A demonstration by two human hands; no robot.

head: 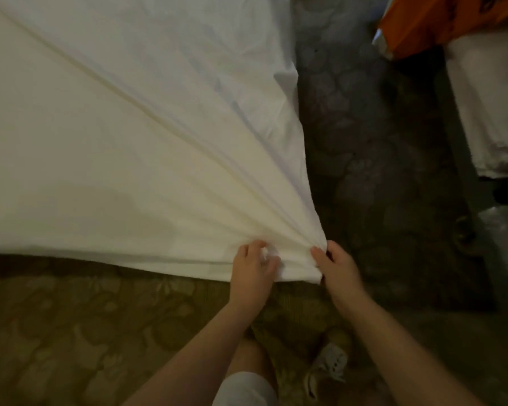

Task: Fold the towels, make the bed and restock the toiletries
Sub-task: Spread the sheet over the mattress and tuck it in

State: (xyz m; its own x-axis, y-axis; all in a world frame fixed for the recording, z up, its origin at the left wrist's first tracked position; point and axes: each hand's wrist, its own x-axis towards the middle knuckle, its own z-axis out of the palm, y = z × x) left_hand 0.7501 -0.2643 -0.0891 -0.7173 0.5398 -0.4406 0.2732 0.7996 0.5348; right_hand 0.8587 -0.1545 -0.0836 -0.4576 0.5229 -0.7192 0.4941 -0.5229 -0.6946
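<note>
- Both hands clamp one corner of a white sheet (115, 142). It is taut, w/ creases fanning out from the grip across the upper left.
- Left hand (254, 268): fingers curled, bunching the hem.
- Right hand (339, 266): pinches the corner tip, just beside the left.
- Below: patterned carpet (85, 332) and one pale shoe (330, 361).
- Far right: orange cloth (440, 22) above stacked white linen (490, 112).
</note>
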